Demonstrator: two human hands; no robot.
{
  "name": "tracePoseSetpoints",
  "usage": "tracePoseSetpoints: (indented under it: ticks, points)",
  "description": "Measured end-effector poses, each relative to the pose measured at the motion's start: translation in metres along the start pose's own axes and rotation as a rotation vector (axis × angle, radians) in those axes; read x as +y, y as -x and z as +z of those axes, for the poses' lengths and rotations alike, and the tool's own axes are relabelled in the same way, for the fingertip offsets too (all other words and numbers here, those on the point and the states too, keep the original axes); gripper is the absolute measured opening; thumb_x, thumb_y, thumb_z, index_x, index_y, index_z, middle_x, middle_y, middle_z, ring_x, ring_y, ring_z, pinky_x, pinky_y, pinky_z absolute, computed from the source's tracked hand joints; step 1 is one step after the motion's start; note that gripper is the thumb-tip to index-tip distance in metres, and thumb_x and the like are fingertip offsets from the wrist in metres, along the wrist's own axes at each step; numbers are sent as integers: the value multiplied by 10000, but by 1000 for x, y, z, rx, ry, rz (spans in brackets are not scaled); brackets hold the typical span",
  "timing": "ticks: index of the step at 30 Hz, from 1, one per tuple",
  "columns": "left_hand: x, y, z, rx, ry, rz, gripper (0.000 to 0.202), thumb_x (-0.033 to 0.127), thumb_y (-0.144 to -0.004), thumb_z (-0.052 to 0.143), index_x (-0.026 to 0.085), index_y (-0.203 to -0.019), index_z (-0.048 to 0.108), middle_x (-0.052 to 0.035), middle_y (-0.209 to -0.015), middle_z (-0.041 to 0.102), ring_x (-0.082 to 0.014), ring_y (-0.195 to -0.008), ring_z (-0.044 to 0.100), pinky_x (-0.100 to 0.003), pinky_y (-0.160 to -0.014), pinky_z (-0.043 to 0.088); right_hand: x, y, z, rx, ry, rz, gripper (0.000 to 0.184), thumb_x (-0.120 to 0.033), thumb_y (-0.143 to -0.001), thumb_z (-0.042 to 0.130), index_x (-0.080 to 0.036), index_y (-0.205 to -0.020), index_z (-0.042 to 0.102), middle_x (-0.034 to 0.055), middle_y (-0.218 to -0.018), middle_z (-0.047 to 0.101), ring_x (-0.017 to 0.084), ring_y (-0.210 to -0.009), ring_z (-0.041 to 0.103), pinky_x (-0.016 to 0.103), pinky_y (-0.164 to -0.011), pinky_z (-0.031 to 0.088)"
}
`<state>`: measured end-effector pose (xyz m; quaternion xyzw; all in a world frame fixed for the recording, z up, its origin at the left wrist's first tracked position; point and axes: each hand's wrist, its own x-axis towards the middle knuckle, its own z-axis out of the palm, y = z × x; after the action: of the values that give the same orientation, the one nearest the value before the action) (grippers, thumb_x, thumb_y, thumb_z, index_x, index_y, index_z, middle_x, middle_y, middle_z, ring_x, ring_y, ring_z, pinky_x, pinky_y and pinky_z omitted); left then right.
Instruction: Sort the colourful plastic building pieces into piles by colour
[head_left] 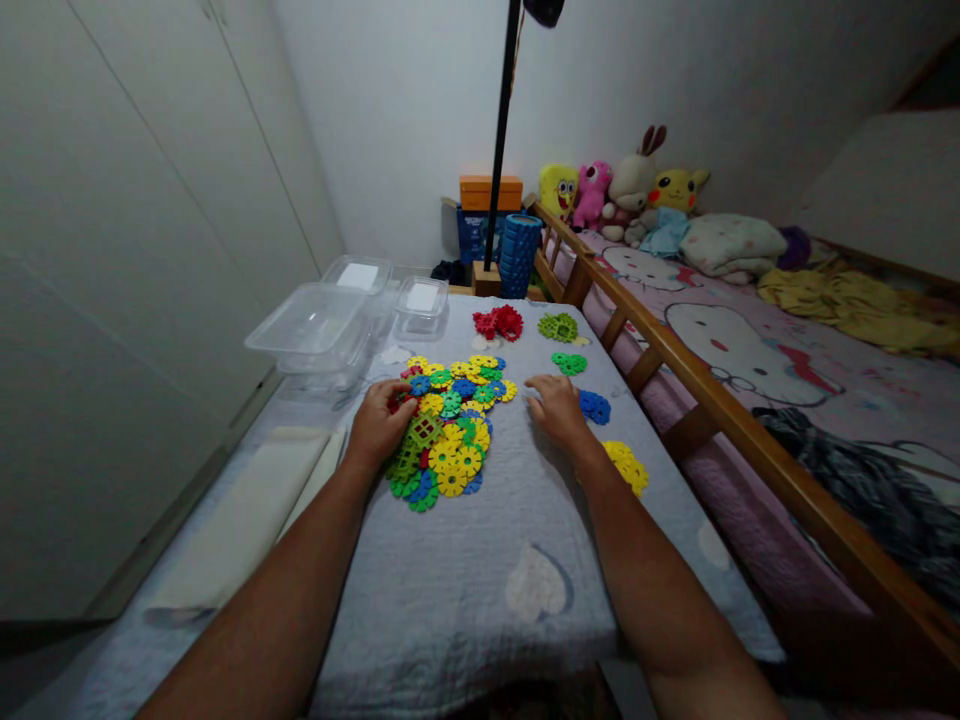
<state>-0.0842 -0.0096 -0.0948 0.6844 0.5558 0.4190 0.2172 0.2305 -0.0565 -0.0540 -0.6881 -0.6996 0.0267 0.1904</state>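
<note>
My left hand (379, 422) is at the left side of a mixed pile of plastic snowflake building discs (454, 455), its thumb and fingers bent round a red piece (395, 403) that is partly hidden. Yellow, green and blue discs fill most of the pile, and olive-green square lattice pieces (424, 428) lie nearest that hand. To the right of the pile my right hand (556, 405) hovers low over the cloth, fingers loosely apart with nothing seen in them. Just beyond it lie blue discs (595, 407). Yellow discs (626, 466) are partly behind my right forearm.
Red pieces (499, 322), olive-green pieces (558, 327) and green discs (569, 363) form separate groups at the back. Clear plastic boxes (311, 325) and a folded cream cloth (259, 500) are on the left. A wooden bed rail (675, 385) borders the right side; a black pole (500, 140) rises behind.
</note>
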Motion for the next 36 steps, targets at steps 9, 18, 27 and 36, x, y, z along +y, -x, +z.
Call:
tracePoseSetpoints:
  ticks: [9, 18, 27, 36]
  points:
    - [1, 0, -1, -4, 3, -9, 290, 390, -808, 602, 224, -1032, 680, -92, -1212, 655, -277, -1197, 604, -444, -1111, 462, -22, -1, 33, -55, -14, -110, 524, -225, -942, 583, -206, -1465, 547, 143, -1446, 627, 326, -1301, 469, 462, -1048, 372]
    - [0, 1, 0, 1, 13, -14, 299, 391, -806, 597, 212, -1031, 679, -95, -1198, 654, -273, -1172, 610, -434, -1095, 473, -22, -4, 33, -9, 18, -124, 254, -286, -952, 645, -254, -1189, 730, 107, -1234, 698, 295, -1170, 506, 418, -976, 373]
    - [2, 1, -1, -6, 4, -12, 298, 397, -806, 604, 216, -1031, 678, -92, -1188, 660, -277, -1178, 609, -443, -1111, 460, -26, -2, 31, 46, -10, -166, 162, -259, -987, 599, -223, -1053, 743, 96, -1158, 709, 270, -1139, 500, 394, -958, 349]
    - [4, 2, -2, -2, 9, -17, 291, 406, -803, 605, 227, -1019, 678, -91, -1202, 661, -281, -1191, 605, -448, -1115, 460, -25, 2, 24, 70, -45, -157, 197, -228, -985, 559, -221, -1016, 754, 98, -1090, 712, 267, -1100, 523, 378, -943, 372]
